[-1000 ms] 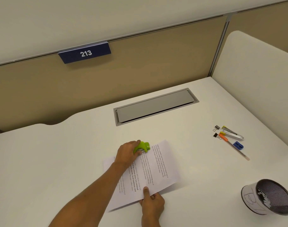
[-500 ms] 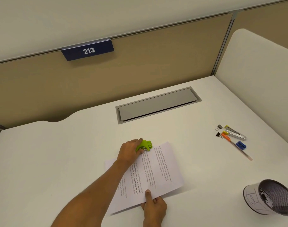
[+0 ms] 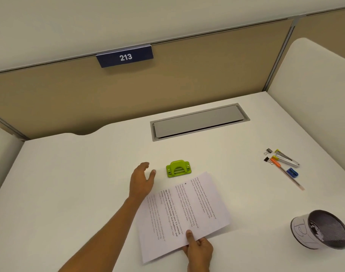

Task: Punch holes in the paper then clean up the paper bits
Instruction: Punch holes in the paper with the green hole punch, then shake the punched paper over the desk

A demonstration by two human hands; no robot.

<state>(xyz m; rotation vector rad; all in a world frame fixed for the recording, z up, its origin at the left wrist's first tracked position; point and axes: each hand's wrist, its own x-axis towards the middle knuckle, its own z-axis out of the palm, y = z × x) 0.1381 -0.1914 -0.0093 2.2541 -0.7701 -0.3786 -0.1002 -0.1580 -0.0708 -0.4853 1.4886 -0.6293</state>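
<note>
A small green hole punch (image 3: 178, 168) stands on the white desk (image 3: 69, 193), just beyond the far edge of a printed sheet of paper (image 3: 184, 213). A dark punched hole shows near the paper's far edge. My left hand (image 3: 141, 180) hovers open to the left of the punch, apart from it, its forearm lying over the sheet's left side. My right hand (image 3: 198, 250) pinches the near edge of the paper, thumb on top.
A mesh cup (image 3: 322, 229) with white bits inside lies tilted at the right front. Binder clips (image 3: 267, 155), a metal tool (image 3: 287, 159), an orange pen (image 3: 285, 171) and a blue sharpener (image 3: 292, 172) lie at the right. A grey cable hatch (image 3: 199, 121) sits behind the punch.
My left hand has let go of the hole punch and drawn back to the left. The paper has slid out from the punch toward me.
</note>
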